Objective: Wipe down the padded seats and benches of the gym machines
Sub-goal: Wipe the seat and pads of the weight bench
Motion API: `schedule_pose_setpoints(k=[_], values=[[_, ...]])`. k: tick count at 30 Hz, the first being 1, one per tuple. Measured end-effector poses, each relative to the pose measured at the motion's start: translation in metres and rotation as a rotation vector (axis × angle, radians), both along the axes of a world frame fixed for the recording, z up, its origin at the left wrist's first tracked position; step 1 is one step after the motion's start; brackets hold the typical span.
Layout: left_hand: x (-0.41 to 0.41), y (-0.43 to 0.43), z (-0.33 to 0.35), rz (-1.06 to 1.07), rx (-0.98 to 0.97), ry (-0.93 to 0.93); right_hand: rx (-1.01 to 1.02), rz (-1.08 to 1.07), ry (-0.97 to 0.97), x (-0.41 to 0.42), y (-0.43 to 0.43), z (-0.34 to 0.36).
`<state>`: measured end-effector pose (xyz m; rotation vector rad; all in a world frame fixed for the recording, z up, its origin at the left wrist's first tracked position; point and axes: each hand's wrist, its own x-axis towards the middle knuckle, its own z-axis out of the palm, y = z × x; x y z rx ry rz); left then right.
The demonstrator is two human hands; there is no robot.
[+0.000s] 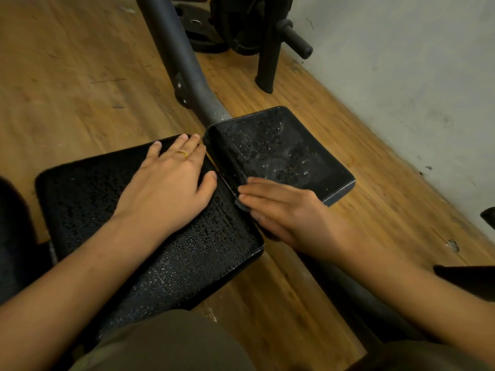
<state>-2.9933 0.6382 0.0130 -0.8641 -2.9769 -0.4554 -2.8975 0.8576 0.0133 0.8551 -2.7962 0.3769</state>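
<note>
Two black padded bench sections lie end to end, both beaded with droplets. My left hand [171, 178] rests flat, fingers straight, on the near pad [112, 210]. The far seat pad [281, 148] tilts upward beyond a narrow gap. My right hand [284, 210] reaches into that gap with straight fingers, pressing a small grey cloth [242, 206] against the seat pad's near edge. Most of the cloth is hidden under my fingers.
A grey metal frame tube [184, 62] runs from the seat pad toward the top. Black weight plates [241, 25] and a rack post [267, 62] stand behind it. A grey wall [415, 76] borders the wooden floor [67, 76] on the right.
</note>
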Motion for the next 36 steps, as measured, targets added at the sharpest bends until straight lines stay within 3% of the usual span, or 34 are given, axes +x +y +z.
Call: schedule_pose_setpoints(k=[5,13,22,29,36], values=[[0.004,-0.004,0.001,0.105,0.007,0.001,0.006,-0.086,-0.067,-0.05,-0.016,0.006],[0.005,-0.007,-0.003,0.122,-0.004,-0.002,-0.02,-0.079,-0.058,-0.027,-0.011,0.001],[0.005,-0.007,-0.002,0.123,-0.006,0.001,0.014,-0.116,-0.093,-0.136,-0.043,0.007],[0.004,-0.006,-0.001,0.127,-0.006,-0.017,0.041,0.072,-0.186,-0.157,-0.006,0.038],[0.004,-0.006,-0.001,0.125,0.002,-0.021,0.061,-0.075,-0.242,-0.17,0.043,0.053]])
